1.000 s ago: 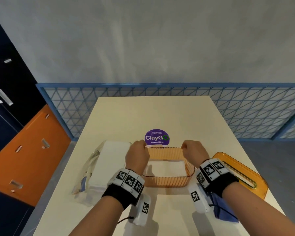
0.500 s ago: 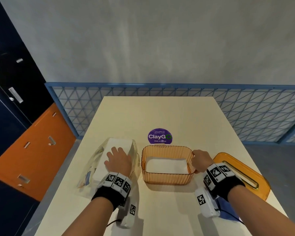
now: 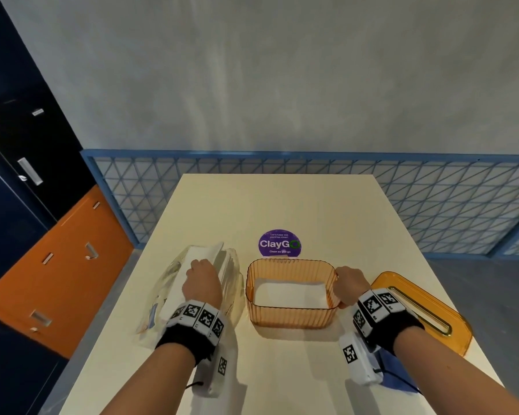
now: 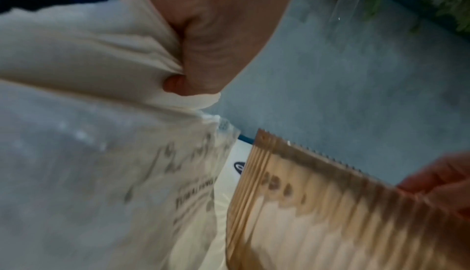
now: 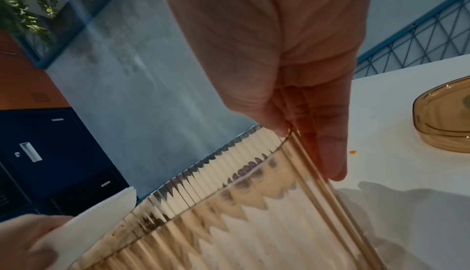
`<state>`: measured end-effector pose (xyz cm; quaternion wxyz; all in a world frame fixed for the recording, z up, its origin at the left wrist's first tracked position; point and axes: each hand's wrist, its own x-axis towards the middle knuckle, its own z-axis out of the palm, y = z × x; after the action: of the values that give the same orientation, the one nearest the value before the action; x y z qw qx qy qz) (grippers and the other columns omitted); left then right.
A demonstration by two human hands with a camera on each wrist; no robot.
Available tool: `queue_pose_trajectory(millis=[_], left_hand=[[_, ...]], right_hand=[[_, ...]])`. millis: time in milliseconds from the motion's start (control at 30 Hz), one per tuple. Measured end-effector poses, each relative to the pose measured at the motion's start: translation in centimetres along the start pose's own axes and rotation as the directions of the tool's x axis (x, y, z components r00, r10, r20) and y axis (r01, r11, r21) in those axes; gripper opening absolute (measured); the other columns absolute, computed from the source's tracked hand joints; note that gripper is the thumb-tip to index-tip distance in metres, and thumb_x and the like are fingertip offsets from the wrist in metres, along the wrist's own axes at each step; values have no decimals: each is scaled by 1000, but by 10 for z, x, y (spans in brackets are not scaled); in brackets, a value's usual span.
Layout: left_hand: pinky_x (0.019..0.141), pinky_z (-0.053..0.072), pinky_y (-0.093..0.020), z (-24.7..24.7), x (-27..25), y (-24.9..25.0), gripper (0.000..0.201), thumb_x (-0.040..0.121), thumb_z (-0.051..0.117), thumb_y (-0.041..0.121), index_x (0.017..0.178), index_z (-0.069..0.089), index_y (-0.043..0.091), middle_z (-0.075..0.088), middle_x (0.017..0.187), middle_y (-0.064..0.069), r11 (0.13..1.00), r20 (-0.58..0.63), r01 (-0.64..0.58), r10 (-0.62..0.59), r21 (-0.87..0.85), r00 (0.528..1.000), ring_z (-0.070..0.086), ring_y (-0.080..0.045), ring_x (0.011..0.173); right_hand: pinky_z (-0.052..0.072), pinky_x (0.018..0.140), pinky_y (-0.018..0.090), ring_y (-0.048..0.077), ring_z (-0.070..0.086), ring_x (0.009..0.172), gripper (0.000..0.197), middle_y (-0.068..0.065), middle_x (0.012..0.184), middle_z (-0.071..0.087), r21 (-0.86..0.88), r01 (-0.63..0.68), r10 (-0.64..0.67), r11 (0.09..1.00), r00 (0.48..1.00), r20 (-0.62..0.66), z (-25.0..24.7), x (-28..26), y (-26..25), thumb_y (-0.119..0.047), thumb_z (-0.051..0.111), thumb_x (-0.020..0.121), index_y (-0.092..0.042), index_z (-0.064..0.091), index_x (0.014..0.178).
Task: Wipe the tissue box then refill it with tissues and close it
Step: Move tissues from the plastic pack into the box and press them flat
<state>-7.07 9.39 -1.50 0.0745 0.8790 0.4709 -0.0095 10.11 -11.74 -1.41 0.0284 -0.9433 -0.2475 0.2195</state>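
Note:
An orange ribbed see-through tissue box stands open in the middle of the table with a low layer of white tissues inside. My right hand grips its right rim, thumb inside and fingers down the outer wall. Left of the box lies a clear plastic pack of white tissues. My left hand pinches a wad of those tissues and lifts it up out of the pack. The box's orange lid with its slot lies at the right.
A blue cloth lies under my right wrist near the front edge. A purple round ClayGo sticker sits behind the box. The table ends at a blue mesh railing; dark and orange cabinets stand at the left.
My left hand left the box's rim, moved left onto the tissue pack and closed on a wad of tissues. My right hand slid to the box's right rim and stays there.

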Motion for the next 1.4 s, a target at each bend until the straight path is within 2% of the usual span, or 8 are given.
queue_pose_trajectory(millis=[300,500,600,700,867,1033,1233,1400], left_hand=[[62,40,-30,-77,-32,13,26,94,41,6,114,56,10,60,108,-8,948,-358,-206,111,-240,927,61,-28,91],[59,51,-34,-56,-54,20,44,84,54,3,126,55,18,61,114,-2,815,-449,-523,381,-250,808,63,-25,90],[50,52,-27,-38,-58,17,46,74,55,10,119,55,19,65,110,-4,742,-431,-641,521,-198,737,67,-23,86],[84,49,-26,-24,-58,16,48,85,46,41,129,50,23,56,126,2,674,-440,-661,510,-329,739,54,-14,115],[105,28,-25,-25,-52,16,57,93,50,43,143,31,23,37,143,3,283,-119,-121,25,-951,993,33,-12,133],[82,55,-38,-31,-37,12,42,96,44,43,130,47,19,62,120,-10,-265,405,480,290,-836,867,60,-28,107],[78,49,-31,-54,-22,2,24,92,48,4,111,54,17,61,105,-2,-4,93,93,91,-996,991,58,-19,96],[69,44,-19,-60,-24,-22,30,88,47,-4,108,51,18,58,92,4,215,-229,-215,-42,-953,973,53,-4,83]], right_hand=[[44,82,33,29,59,103,42,14,106,64,258,213,-164,942,966,-199,-58,-22,-44,-38,35,100,-4,58,108],[57,64,33,33,68,82,63,14,93,67,920,-55,-378,389,901,213,-84,-43,-102,-60,34,92,-4,56,111],[58,73,39,30,66,81,36,15,91,64,923,-45,-424,382,879,219,-89,-47,-109,-31,49,96,0,54,111],[59,70,35,30,62,90,30,20,110,59,892,31,-393,451,904,167,-92,-45,-106,-4,47,95,3,47,124],[59,70,36,29,60,93,33,17,113,57,911,80,-417,404,903,106,-103,-46,-91,-1,47,94,-1,46,127],[59,61,28,22,61,88,29,7,103,60,940,116,-487,322,872,59,-108,-54,-83,-5,45,95,-8,47,124],[46,101,50,30,56,112,30,8,116,61,856,239,-361,459,930,-67,-85,-45,-88,-9,56,90,-11,51,120],[47,91,37,26,58,105,35,12,117,62,786,308,-291,535,941,-171,-51,-36,-126,-9,59,88,-4,55,123]])
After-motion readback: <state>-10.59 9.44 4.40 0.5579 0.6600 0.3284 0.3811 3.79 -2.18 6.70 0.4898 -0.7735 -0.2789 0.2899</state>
